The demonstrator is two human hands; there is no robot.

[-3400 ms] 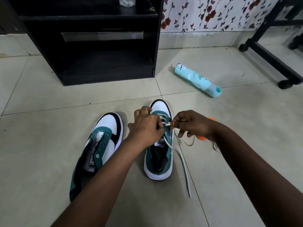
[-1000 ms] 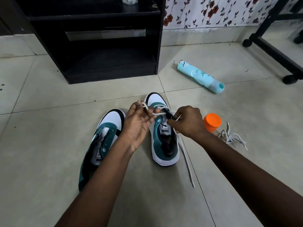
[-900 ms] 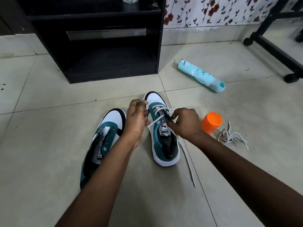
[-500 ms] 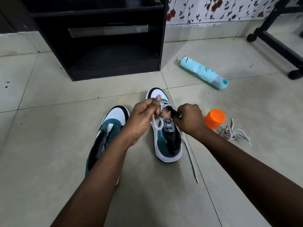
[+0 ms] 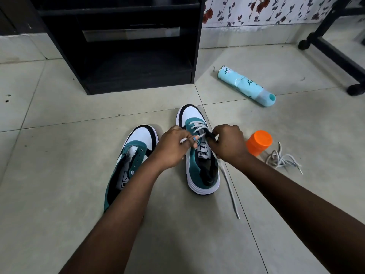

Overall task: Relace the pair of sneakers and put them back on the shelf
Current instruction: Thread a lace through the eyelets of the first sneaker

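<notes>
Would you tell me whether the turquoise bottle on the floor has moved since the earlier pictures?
No. The turquoise bottle still lies with its cap end on the same tile seam, right of the black shelf unit; only the camera shifted.

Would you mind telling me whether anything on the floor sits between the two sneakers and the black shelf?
Nothing visible does: only bare floor tiles separate both sneakers from the shelf.

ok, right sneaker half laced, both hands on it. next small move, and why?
Probably pull the lace end pinched in the left hand taut through its eyelet. The right sneaker shows only a few crossings near the toe, the right hand holds its tongue area, and the other lace tail lies slack on the floor.
</notes>
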